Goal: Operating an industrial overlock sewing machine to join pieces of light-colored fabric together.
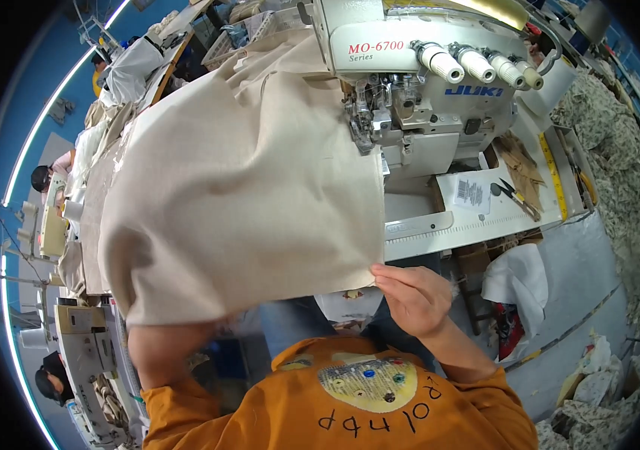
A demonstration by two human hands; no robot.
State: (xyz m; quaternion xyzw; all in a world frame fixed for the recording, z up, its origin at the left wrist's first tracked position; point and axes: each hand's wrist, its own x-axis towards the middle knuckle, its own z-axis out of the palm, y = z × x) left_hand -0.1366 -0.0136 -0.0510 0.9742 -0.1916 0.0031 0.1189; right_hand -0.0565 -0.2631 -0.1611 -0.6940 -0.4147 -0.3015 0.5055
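Observation:
A large beige fabric piece (245, 187) spreads over the table and hangs toward me. Its right edge runs up to the presser foot (366, 142) of a white overlock sewing machine (440, 112). My right hand (414, 298) pinches the near right corner of the fabric between thumb and fingers. My left forearm (170, 349) reaches beneath the fabric's near left side, slightly blurred. The cloth hides my left hand, so its fingers do not show.
On the machine's table at right lie small scissors (519, 199), a paper label (471, 192) and a yellow measuring tape (552, 176). Patterned fabric (612, 135) is heaped at far right. Other sewing machines (84, 360) and people stand along the left.

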